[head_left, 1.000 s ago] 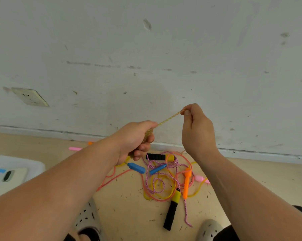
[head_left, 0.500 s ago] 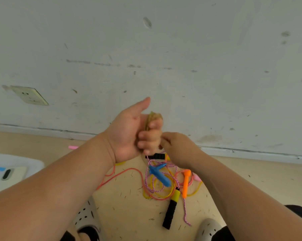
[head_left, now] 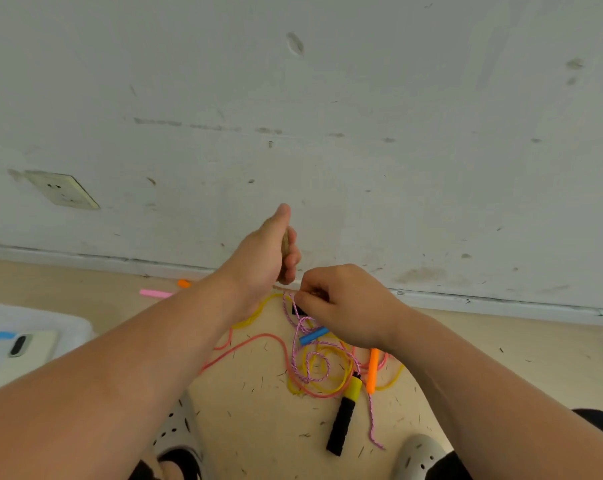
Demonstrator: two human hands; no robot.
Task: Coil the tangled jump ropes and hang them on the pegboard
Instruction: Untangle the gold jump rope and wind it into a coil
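The fingers (head_left: 291, 261) of your left hand (head_left: 265, 261) are curled tight round a small bundle of tan twisted fibre rope (head_left: 285, 241), thumb pointing up. Just below and to the side, the fingers (head_left: 305, 299) of your right hand (head_left: 345, 306) are narrowed to a pinch. They seem to hold the loose tail of that same rope, though the strand is too thin there to be sure.

A second ago this rope ran taut between your hands, with the right one raised level with the left. Now the right hand has dropped under the left fist and the stretched length is gone, so I judge it has been wound onto the bundle. That makes one rope nearly coiled, with only the tail left to tuck.

Directly beneath your right fingers the others remain tangled on the floor (head_left: 244, 424). They are a pink-and-white speckled cord (head_left: 294, 344), a yellow plastic rope (head_left: 258, 311) and a salmon rope (head_left: 248, 341). Among them lie a blue handle (head_left: 313, 335), an orange handle (head_left: 373, 368) and a black foam handle with a yellow cap (head_left: 341, 420). Well beyond your left fingers, by the wall, lies a pink handle (head_left: 154, 293).

No pegboard is in view.
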